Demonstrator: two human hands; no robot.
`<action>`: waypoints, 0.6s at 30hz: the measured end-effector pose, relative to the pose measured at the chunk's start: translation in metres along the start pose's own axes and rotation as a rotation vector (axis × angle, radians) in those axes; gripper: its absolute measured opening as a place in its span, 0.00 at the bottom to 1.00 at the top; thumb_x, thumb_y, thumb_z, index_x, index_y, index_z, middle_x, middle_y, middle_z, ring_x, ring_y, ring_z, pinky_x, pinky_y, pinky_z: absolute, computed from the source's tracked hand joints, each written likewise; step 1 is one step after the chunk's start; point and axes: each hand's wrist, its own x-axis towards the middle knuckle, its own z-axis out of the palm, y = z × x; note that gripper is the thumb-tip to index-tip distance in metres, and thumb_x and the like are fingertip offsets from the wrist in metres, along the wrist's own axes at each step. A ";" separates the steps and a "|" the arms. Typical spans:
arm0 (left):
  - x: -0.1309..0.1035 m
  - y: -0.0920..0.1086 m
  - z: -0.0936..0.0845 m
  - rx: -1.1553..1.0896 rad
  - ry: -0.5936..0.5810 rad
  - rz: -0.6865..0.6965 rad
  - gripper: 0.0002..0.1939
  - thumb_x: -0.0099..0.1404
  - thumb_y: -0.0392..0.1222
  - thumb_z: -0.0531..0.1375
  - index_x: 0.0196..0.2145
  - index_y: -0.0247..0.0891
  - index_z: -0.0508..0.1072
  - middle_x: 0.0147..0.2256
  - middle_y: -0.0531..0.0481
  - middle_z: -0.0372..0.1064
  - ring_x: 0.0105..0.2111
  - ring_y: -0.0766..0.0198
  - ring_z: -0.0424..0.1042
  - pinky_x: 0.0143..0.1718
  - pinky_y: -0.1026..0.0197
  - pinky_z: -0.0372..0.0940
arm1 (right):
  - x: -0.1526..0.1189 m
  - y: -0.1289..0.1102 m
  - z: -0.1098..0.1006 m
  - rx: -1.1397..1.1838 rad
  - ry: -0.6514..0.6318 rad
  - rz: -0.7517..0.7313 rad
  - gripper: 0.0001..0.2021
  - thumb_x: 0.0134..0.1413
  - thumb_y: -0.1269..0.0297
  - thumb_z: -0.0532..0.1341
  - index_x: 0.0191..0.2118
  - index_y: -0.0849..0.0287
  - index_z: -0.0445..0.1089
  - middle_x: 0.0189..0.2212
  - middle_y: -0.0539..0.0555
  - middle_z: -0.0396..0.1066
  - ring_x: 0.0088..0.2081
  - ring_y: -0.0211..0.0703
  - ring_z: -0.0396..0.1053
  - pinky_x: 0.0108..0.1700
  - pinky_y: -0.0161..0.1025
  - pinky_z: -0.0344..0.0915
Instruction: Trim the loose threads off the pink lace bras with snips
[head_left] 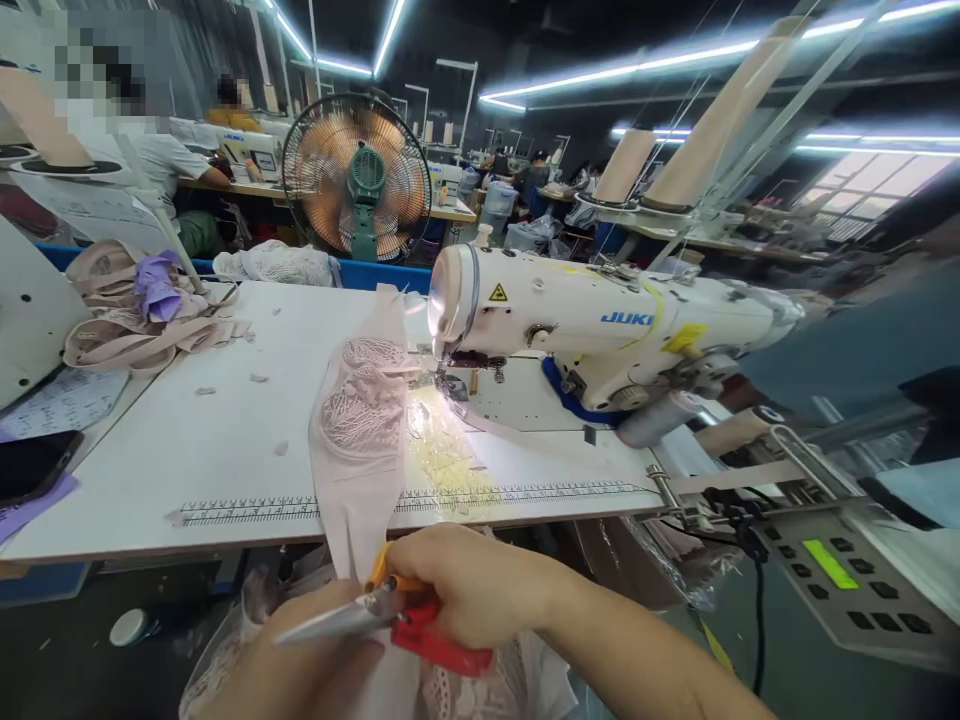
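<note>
My right hand (480, 585) is closed around scissors (345, 617) with red and orange handles, their blades pointing left. My left hand (311, 650) is closed at the hanging end of a pale pink lace bra (360, 430), just behind the blades. Its fingers are blurred and partly covered by the scissors. The bra lies lengthwise on the white table with its lace cups uppermost, and its band drops over the front edge between my hands. More pale lace pieces (480, 690) hang below my hands.
A white sewing machine (555, 300) with a lit needle area stands right of the bra. A printed ruler (247, 511) runs along the table front. Straps and fabric (150, 310) lie at left, near a dark phone (34, 468). A control panel (847, 580) sits right; a fan (365, 180) stands behind.
</note>
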 end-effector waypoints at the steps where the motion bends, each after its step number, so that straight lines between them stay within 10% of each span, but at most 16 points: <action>1: 0.005 0.002 0.001 0.068 -0.049 0.044 0.03 0.56 0.39 0.63 0.29 0.46 0.78 0.32 0.50 0.76 0.36 0.53 0.73 0.37 0.61 0.68 | 0.000 0.003 -0.002 0.006 0.007 0.009 0.11 0.44 0.70 0.60 0.27 0.57 0.54 0.23 0.44 0.57 0.25 0.33 0.55 0.24 0.29 0.52; 10: 0.014 0.016 -0.010 -0.085 -0.171 -0.185 0.10 0.60 0.46 0.59 0.26 0.39 0.68 0.24 0.54 0.64 0.24 0.65 0.62 0.24 0.68 0.59 | 0.010 0.016 -0.020 0.113 -0.044 0.022 0.11 0.46 0.69 0.62 0.27 0.58 0.55 0.23 0.44 0.59 0.26 0.34 0.58 0.25 0.30 0.53; 18: 0.011 0.019 -0.008 -0.175 -0.054 -0.306 0.10 0.57 0.47 0.63 0.26 0.38 0.71 0.26 0.53 0.65 0.27 0.65 0.62 0.28 0.67 0.59 | 0.013 0.012 -0.023 0.131 -0.034 -0.045 0.10 0.49 0.67 0.59 0.26 0.58 0.54 0.23 0.45 0.60 0.26 0.35 0.58 0.27 0.32 0.53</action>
